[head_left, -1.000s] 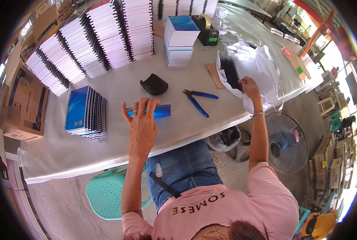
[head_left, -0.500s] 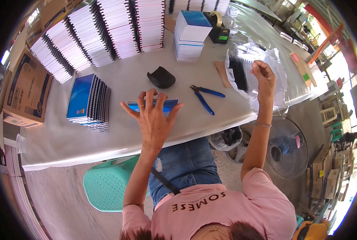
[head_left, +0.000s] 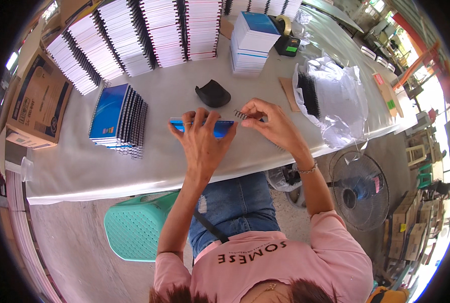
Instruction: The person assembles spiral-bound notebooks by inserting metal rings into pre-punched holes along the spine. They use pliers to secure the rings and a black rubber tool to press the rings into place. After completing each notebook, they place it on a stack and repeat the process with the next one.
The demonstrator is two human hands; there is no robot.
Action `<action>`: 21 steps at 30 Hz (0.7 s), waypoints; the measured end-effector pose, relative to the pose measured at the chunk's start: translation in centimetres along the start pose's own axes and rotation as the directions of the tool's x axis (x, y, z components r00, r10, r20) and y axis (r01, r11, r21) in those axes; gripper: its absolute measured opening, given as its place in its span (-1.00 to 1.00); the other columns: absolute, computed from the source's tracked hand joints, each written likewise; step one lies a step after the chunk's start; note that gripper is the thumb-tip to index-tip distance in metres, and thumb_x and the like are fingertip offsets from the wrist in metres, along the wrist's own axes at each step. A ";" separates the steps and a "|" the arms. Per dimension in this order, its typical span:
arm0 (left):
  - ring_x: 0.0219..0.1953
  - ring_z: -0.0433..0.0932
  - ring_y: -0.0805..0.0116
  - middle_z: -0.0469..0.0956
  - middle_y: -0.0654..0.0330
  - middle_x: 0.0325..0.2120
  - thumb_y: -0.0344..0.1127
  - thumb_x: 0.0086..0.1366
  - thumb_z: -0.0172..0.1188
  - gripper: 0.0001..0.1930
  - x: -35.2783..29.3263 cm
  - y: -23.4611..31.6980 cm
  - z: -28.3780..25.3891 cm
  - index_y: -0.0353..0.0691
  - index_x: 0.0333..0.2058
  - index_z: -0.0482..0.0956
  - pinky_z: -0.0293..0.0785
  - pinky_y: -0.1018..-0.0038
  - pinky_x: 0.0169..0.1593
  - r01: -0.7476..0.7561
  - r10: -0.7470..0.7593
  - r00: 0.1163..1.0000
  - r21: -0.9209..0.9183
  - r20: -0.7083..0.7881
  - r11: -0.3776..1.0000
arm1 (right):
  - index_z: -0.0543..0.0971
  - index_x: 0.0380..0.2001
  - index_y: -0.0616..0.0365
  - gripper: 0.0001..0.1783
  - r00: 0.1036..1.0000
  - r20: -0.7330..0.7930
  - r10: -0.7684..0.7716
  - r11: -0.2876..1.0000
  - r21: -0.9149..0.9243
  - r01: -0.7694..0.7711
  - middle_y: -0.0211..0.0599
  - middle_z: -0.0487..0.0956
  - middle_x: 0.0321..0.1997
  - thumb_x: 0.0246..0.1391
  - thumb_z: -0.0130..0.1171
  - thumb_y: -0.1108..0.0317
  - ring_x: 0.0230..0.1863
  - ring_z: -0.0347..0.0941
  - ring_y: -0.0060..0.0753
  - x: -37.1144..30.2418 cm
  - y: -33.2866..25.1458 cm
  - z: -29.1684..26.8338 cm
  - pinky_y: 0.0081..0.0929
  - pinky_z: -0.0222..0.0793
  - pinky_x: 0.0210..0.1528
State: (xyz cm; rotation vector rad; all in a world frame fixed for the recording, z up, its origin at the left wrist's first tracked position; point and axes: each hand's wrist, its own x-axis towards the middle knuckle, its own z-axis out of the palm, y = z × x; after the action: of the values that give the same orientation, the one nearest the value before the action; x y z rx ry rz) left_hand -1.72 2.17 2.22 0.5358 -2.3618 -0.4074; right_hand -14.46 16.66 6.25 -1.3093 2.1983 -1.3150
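Observation:
My left hand [head_left: 204, 139] is closed over a blue-covered notebook [head_left: 222, 130], its fingers and thumb spread along the block and pressing its sides. Between thumb and fingertips of my right hand [head_left: 271, 122] is a thin black spiral coil [head_left: 240, 115]. One end of the coil points at the right end of the notebook, with a small gap between them. My right hand covers the spot where blue-handled pliers lay. A curved black piece [head_left: 213, 93] rests just beyond my left hand. To the left stands a stack of coil-bound blue notebooks [head_left: 109, 112].
Tall stacks of bound books [head_left: 164, 33] line the far side. Near them are a pile of loose blue-covered blocks [head_left: 252, 43] and a tape dispenser [head_left: 287, 46]. White wrapping [head_left: 336, 96] with black coils [head_left: 309, 95] lies right; a cardboard box [head_left: 39, 103] stands left.
My right hand has come leftward from the coils in the wrapping to the notebook's right end, bringing a coil. My left hand keeps its hold on the notebook. The view has shifted slightly.

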 end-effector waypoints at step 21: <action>-0.06 0.40 0.21 0.46 0.36 -0.33 0.14 0.07 0.41 -0.59 0.3 -0.5 0.2 -0.04 -0.32 0.62 0.04 -0.20 0.12 -0.041 0.041 0.999 0.039 -0.013 0.998 | 0.50 -0.30 0.37 -0.83 0.999 -0.045 -0.017 0.998 0.066 0.020 -0.10 0.60 -0.31 0.26 0.09 0.42 -0.24 0.55 -0.15 -0.2 -0.8 1.6 -0.31 0.41 -0.14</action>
State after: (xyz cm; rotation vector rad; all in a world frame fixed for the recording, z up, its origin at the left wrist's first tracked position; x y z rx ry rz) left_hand -1.87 1.65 2.03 0.5060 -2.3674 -0.3384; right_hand -12.93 15.79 5.91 -1.2907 2.1570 -1.4246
